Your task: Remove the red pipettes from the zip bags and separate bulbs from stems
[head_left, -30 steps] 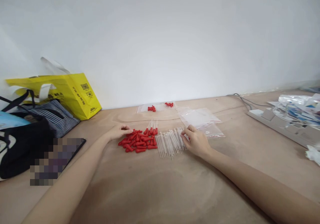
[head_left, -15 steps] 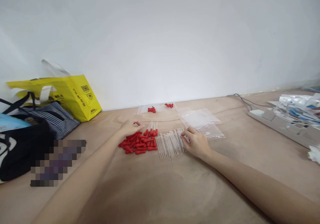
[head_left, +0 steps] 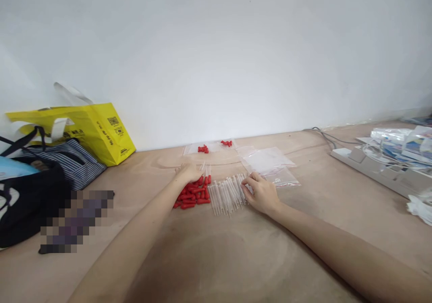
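My left hand (head_left: pixel 189 172) reaches over the far side of a pile of red rubber dropper bulbs (head_left: pixel 189 197). Beside its fingertips stand out a few glass droppers with red bulbs (head_left: pixel 207 177), lying with their tubes pointing away; the fingers themselves are mostly hidden behind the hand. To the right of the bulbs, many clear glass dropper tubes (head_left: pixel 224 197) lie side by side in a loose row. At the right end of that row my right hand (head_left: pixel 262 194) rests with thumb and forefinger curled together; anything between them is too small to make out.
Clear zip bags (head_left: pixel 266 160) lie behind my right hand. Farther back, a clear bag with red-bulbed droppers (head_left: pixel 203 149) lies by the wall. Left are a yellow bag (head_left: pixel 111 136), a striped pouch (head_left: pixel 79 161) and a black bag (head_left: pixel 40 204); right, a white power strip (head_left: pixel 371 170) with packets.
My left hand has moved right, from the left edge of the bulb pile to over the red-bulbed droppers. The right hand stays at the tubes. The whole view has shifted slightly.
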A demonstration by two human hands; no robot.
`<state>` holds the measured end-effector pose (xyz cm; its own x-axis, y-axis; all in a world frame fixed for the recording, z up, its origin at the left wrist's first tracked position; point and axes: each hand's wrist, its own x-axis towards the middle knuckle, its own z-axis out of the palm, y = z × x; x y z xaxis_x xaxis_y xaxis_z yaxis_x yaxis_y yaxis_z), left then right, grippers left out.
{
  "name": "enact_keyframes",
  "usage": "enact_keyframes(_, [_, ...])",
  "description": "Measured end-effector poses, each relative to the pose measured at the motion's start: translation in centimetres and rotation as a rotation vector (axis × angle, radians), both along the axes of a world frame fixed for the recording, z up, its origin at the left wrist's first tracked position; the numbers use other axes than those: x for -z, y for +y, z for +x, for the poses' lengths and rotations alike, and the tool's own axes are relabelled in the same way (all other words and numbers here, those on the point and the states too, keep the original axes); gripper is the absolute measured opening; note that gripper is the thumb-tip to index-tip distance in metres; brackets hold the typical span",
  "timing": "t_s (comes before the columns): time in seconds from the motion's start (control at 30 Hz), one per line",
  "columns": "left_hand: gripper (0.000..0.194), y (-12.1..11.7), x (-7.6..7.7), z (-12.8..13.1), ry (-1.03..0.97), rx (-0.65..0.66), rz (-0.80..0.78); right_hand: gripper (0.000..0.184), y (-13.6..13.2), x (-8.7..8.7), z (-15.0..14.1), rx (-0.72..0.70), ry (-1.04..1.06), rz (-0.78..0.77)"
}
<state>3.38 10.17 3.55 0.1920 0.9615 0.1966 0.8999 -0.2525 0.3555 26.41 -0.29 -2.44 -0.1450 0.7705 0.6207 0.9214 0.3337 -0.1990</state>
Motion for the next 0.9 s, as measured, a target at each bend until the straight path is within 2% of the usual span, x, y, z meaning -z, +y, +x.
enact_keyframes(0.1, [0.031,-2.3,-1.2,0.2,0.114,0.000,0.054,0.016,0.0,-0.4,-0.2,-0.049,0.018,0.148])
enact_keyframes(0.2, [0.024,-5.9,-1.2,0.5,0.195,0.078,0.211,0.017,-0.3,-1.2,-1.0,-0.155,-0.022,0.333])
enact_keyframes(0.33, [0.027,-10.0,1.0,0.7,0.528,0.312,0.693,0.027,-0.7,-1.7,-2.8,-0.323,-0.168,0.470])
enact_keyframes(0.4, [0.026,-11.0,2.2,0.7,0.590,0.376,0.845,0.023,-0.7,-1.5,-3.7,-0.378,-0.203,0.510])
enact_keyframes(0.47, [0.025,-11.3,3.1,0.6,0.587,0.405,0.934,0.016,-0.6,-1.1,-4.4,-0.410,-0.212,0.539])
enact_keyframes(0.6, [0.022,-11.2,3.9,0.3,0.468,0.413,0.969,0.019,-0.4,-0.3,-4.7,-0.432,-0.193,0.551])
enact_keyframes(0.77, [0.023,-10.8,4.3,0.0,0.328,0.445,0.881,0.014,-0.4,-0.2,-4.2,-0.407,-0.106,0.526])
enact_keyframes(0.9, [0.025,-10.8,4.6,-0.1,0.247,0.491,0.858,0.011,-0.5,-0.1,-4.3,-0.387,-0.126,0.527])
